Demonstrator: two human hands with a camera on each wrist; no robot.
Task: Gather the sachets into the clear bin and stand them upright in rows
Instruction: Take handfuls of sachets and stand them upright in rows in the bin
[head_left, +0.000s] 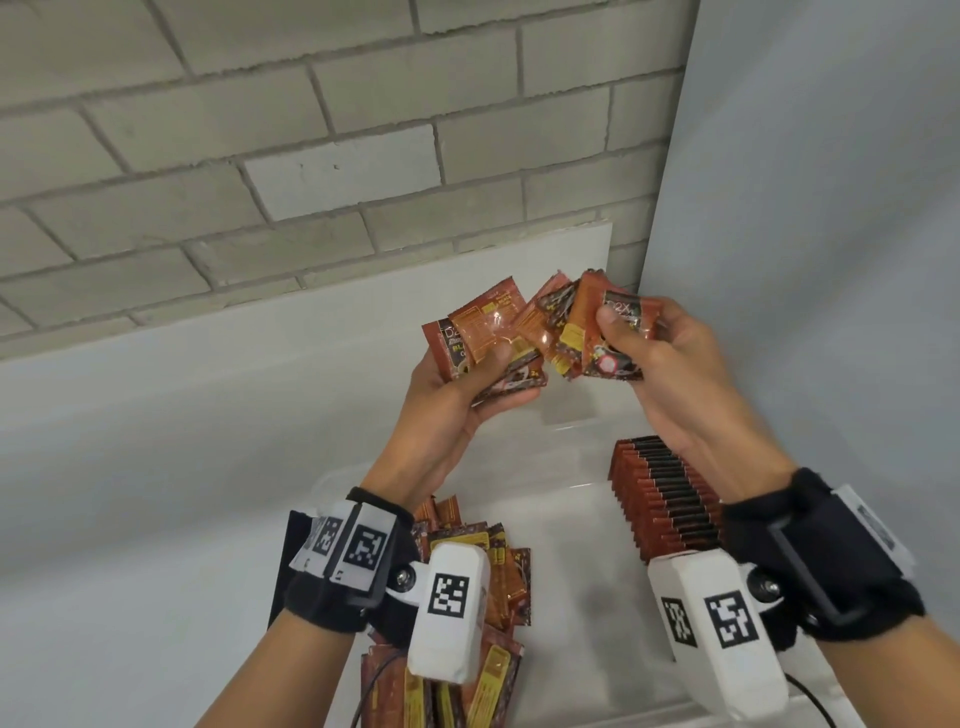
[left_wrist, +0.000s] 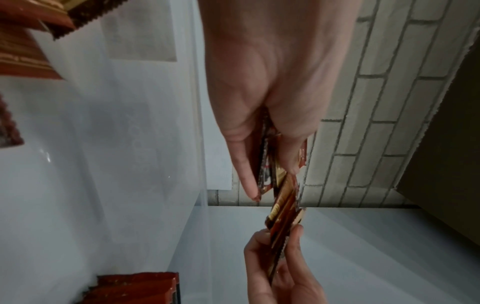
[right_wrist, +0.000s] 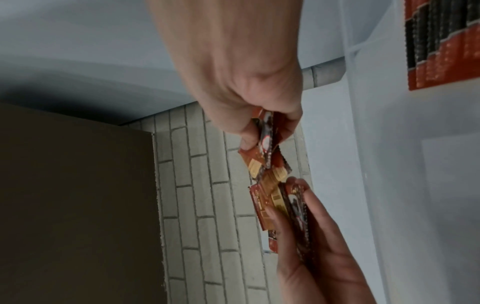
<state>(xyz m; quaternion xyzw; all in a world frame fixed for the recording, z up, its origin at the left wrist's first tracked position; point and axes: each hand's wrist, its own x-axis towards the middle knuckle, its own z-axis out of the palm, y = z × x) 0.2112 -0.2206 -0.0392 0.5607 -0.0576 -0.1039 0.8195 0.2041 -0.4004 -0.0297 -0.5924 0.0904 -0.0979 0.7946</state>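
Observation:
Both hands are raised above the clear bin, each holding a fanned bunch of red-brown sachets. My left hand grips several sachets between thumb and fingers. My right hand pinches another bunch, whose edges overlap the left bunch. In the left wrist view the left hand clamps sachets edge-on. In the right wrist view the right hand does the same. A neat upright row of sachets stands along the bin's right side.
A loose pile of sachets lies at the bin's left, partly hidden by my left wrist camera. The bin sits on a white surface against a grey brick wall. A pale panel rises on the right.

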